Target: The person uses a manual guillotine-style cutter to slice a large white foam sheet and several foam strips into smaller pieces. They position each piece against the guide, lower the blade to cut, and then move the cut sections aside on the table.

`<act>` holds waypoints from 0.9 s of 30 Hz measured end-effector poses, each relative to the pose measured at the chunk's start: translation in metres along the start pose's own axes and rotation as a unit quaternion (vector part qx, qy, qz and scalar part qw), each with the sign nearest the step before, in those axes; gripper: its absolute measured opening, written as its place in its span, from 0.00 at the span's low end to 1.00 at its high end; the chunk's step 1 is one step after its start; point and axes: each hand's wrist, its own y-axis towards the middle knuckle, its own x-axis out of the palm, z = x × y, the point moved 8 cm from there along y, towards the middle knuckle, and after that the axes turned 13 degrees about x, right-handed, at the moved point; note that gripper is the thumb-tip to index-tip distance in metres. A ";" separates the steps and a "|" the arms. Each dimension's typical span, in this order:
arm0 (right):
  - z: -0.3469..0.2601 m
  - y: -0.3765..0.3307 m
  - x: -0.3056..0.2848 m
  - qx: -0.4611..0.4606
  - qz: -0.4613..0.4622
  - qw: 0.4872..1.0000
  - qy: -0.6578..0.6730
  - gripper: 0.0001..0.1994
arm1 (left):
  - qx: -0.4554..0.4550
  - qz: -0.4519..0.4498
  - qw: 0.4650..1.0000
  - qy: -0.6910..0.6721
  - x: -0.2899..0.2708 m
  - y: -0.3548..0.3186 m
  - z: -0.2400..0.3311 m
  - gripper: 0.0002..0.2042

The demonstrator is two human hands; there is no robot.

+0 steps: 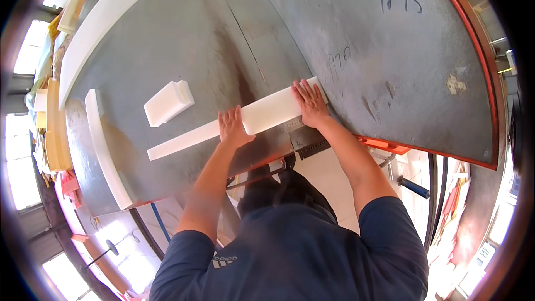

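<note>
My left hand [234,129] lies across a white foam-like piece, its fingers stretched forward and its thumb toward the right. This piece has a wide block part [272,109] between my hands and a narrow strip part [183,141] running out to the left. Whether these are one piece or two, I cannot tell, as my left hand covers the join. My right hand [311,105] rests flat on the right end of the block, fingers spread. Farther left, a shorter white block [168,103] lies on the grey metal tabletop [167,39].
A long white strip [106,150] lies near the table's left side, and a larger one [106,28] follows its far left edge. To the right stands a grey panel [412,78] with a red rim. Stacked yellowish pieces [56,128] are beyond the left edge.
</note>
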 end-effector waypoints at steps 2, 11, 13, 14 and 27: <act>0.000 0.001 -0.001 0.003 -0.004 1.000 0.006 0.42 | 0.005 0.012 1.000 -0.007 -0.002 0.002 -0.002 0.59; 0.004 -0.002 0.006 -0.013 0.050 0.998 0.031 0.43 | 0.028 0.073 0.996 -0.043 0.004 -0.003 0.007 0.52; 0.001 0.000 0.009 -0.008 0.027 0.999 0.018 0.43 | 0.030 0.086 0.995 -0.050 -0.002 -0.001 0.003 0.51; 0.001 0.001 0.010 -0.007 0.018 1.000 0.009 0.43 | 0.033 0.091 0.994 -0.053 -0.004 -0.001 0.002 0.51; -0.001 0.002 0.006 -0.026 0.039 0.999 -0.002 0.52 | 0.011 0.123 0.990 -0.065 0.008 -0.003 -0.004 0.52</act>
